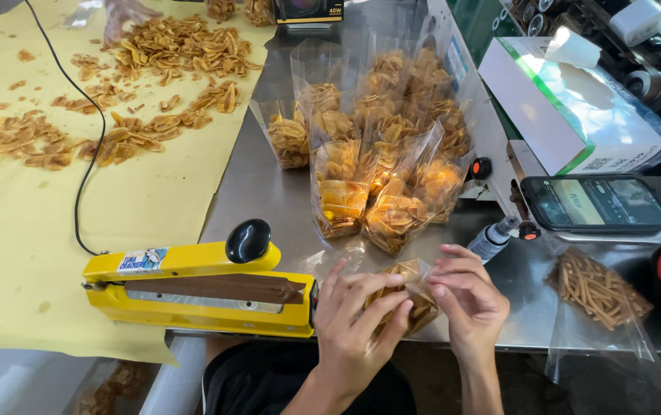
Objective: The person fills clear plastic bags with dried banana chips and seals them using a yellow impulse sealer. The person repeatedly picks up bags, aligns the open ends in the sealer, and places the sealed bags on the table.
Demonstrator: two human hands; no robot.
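Both of the person's hands close around a small clear plastic bag of golden fried chips, held just to the right of the yellow hand-lever heat sealer with a black knob. The left hand curls its fingers over the bag's front, gripping it, while the right hand pinches the bag's upper edge between thumb and fingertips. Behind the sealer and to its right, a cluster of open clear bags filled with the same chips stands upright on the grey metal table. Left of the sealer and beyond it lies a sheet of yellow paper strewn with loose chips, crossed by a black cable. Far right of the sealer sit a white and green tissue box, a black smartphone and a clear bag of thin brown sticks. Another person's gloved hand reaches the chips at the paper's far edge.
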